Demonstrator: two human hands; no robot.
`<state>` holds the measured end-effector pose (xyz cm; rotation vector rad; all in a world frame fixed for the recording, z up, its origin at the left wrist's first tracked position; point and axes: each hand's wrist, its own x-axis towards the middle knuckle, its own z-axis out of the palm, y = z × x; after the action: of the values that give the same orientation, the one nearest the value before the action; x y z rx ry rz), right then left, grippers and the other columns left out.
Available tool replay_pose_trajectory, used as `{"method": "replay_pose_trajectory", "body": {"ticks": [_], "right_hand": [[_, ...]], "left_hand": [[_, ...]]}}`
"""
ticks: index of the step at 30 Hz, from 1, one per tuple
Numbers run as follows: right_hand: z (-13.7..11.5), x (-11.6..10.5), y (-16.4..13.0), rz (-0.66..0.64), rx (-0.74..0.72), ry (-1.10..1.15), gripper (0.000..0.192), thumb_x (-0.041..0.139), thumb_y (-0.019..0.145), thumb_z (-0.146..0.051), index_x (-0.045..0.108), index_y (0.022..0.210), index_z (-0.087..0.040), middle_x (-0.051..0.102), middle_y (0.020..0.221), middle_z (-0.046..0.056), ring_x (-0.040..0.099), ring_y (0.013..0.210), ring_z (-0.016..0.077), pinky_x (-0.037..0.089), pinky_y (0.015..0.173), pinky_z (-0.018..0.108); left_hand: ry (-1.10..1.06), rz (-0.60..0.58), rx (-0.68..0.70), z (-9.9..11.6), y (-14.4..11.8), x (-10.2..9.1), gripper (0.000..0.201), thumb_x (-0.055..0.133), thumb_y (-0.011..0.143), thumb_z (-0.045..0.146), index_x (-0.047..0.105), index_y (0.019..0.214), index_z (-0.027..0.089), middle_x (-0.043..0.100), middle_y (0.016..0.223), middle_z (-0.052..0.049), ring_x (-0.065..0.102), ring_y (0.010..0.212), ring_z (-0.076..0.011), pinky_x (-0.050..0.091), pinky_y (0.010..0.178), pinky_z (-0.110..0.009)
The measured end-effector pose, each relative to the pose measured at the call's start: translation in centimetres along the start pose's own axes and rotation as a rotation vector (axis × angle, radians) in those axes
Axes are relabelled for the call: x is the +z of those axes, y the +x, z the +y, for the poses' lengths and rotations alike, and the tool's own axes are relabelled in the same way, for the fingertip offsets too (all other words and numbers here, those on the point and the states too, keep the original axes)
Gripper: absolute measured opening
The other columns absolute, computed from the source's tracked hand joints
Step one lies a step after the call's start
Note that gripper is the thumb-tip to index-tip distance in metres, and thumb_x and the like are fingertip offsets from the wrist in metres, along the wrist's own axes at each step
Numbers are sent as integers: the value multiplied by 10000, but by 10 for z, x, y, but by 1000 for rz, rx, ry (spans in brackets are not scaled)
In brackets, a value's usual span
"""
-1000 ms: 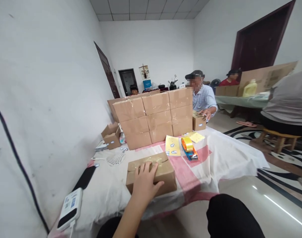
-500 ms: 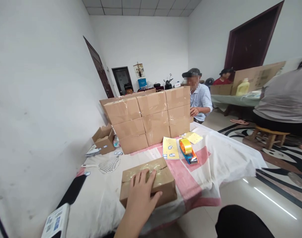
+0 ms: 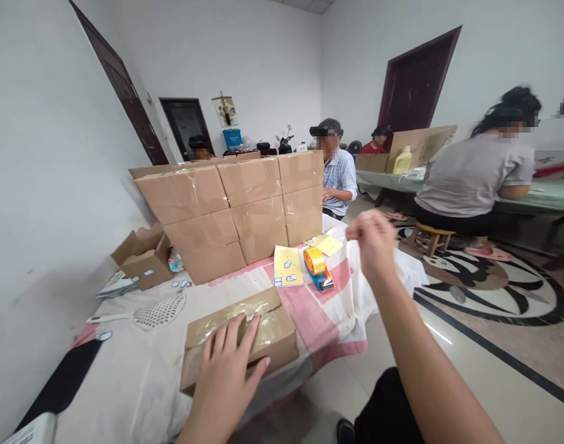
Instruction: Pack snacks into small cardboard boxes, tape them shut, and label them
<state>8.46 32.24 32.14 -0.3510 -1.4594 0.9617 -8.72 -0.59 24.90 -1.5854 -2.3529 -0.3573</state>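
My left hand point(image 3: 226, 370) lies flat, fingers spread, on top of a taped cardboard box point(image 3: 272, 330) near the table's front edge. My right hand point(image 3: 371, 237) is raised in the air to the right of the table, blurred, its fingers curled loosely; I see nothing in it. It hovers just right of a tape dispenser point(image 3: 317, 269) with a yellow roll and blue body, which rests on the white and pink cloth point(image 3: 318, 314). A yellow sticker sheet point(image 3: 287, 274) lies beside the dispenser.
A wall of stacked taped boxes point(image 3: 235, 209) stands across the table's far side. An open small box point(image 3: 140, 259) and a white mesh swatter point(image 3: 156, 311) lie at left. A person in a cap point(image 3: 337, 172) sits behind; another person point(image 3: 476, 179) sits on a stool at right.
My right hand has come up into view at the right. The view has swung right and closer to the table. My left hand stays on the box.
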Motion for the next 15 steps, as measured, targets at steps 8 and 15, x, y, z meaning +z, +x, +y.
{"method": "replay_pose_trajectory", "body": {"ticks": [8, 15], "right_hand": [[123, 13, -28, -314, 717, -58, 399, 805, 663, -387, 657, 973, -184, 730, 993, 117, 680, 876, 254, 537, 835, 403], [139, 62, -41, -405, 639, 125, 497, 796, 670, -576, 694, 835, -118, 747, 828, 130, 694, 698, 236, 569, 687, 367]], "left_hand": [[37, 40, 21, -5, -3, 8, 547, 619, 881, 414, 560, 1424, 377, 607, 1396, -85, 545, 1245, -340, 362, 1076, -541], [73, -8, -22, -12, 13, 3, 524, 600, 897, 252, 577, 1398, 402, 587, 1443, -48, 564, 1265, -302, 384, 1074, -529]]}}
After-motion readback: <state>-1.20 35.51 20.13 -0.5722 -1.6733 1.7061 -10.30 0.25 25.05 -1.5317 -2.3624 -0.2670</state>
